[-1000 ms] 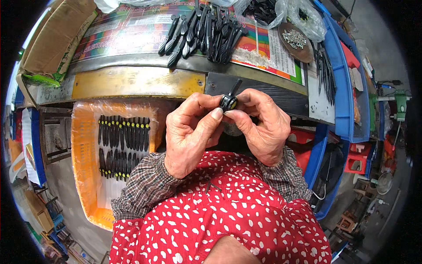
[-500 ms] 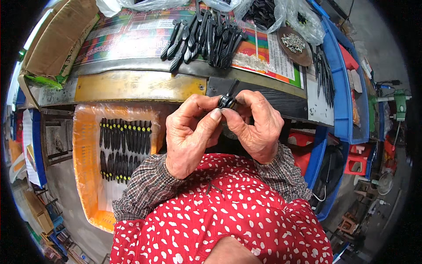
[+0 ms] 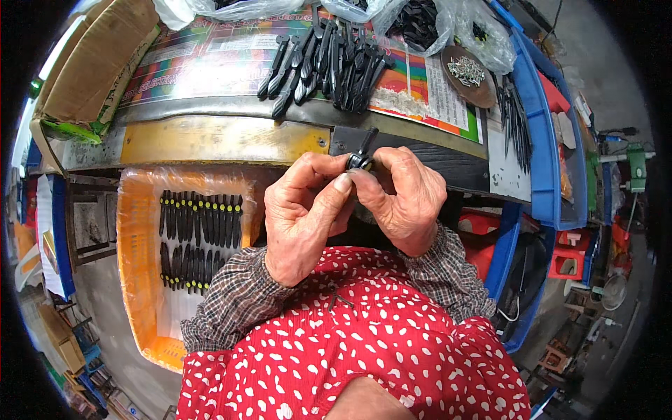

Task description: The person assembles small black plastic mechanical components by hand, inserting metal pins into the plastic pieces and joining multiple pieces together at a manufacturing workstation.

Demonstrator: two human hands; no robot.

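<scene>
Above my lap, at the table's front edge, both hands pinch one small black plastic handle piece (image 3: 367,140). Its narrow stem points up and away, and a bit of yellow-green shows at its rounded lower end. My left hand (image 3: 302,217) is closed on its left side with thumb and index finger. On the right, the fingertips of my right hand (image 3: 407,204) press against the same piece. My fingers hide much of its lower end. Finished-looking black pieces with yellow-green dots (image 3: 199,213) lie in two rows in an orange crate (image 3: 131,273) at my left.
A heap of black handle parts (image 3: 325,66) lies on the table's far side, with bags of black parts (image 3: 414,24) behind. A round brown dish (image 3: 483,96) holds small metal fasteners. Thin black strips (image 3: 514,122) rest beside a blue bin (image 3: 544,147). A cardboard box (image 3: 98,59) stands far left.
My right hand has shifted slightly left, and its fingers have moved on the black handle piece. More yellow-green shows on it now. The left hand keeps its pinch.
</scene>
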